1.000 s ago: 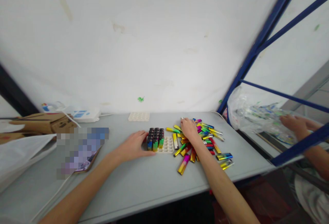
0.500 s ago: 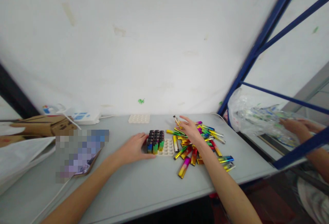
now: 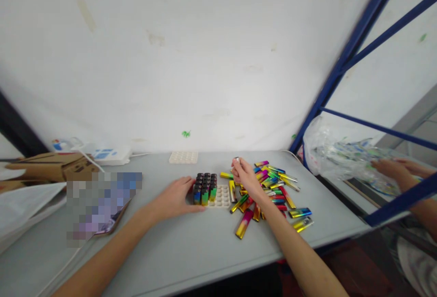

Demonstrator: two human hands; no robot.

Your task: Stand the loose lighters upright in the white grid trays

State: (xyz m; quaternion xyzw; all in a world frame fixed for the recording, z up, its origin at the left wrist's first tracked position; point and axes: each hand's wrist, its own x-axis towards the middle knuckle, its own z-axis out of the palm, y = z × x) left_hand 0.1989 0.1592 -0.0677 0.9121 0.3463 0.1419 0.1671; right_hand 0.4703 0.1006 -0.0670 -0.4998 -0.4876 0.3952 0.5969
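Note:
Black-topped lighters [image 3: 205, 188] with shiny coloured bodies stand upright in rows in the left part of a white tray with round holes [image 3: 221, 195]. My left hand [image 3: 175, 197] is closed around the tray's left end, thumb along the front and fingers at the back left. Over the near-left part of a loose heap of metallic yellow, red, green and purple lighters [image 3: 269, 178], my right hand [image 3: 243, 172] is closed on a lighter. Only that lighter's silvery end [image 3: 237, 158] shows above the fingers; the rest is hidden.
Against the wall lies another white holed tray [image 3: 183, 157]. At left are a cardboard box [image 3: 61, 165], a white bag [image 3: 27, 206], a phone-like object [image 3: 112, 224] and a white box [image 3: 111, 156]. A blue metal frame [image 3: 317, 101] borders the right; a co-worker's hands [image 3: 392, 169] touch clear plastic bags beyond.
My right hand has turned its lighter more upright and drawn its fingers in around it, moving slightly left. My left hand stays at the tray.

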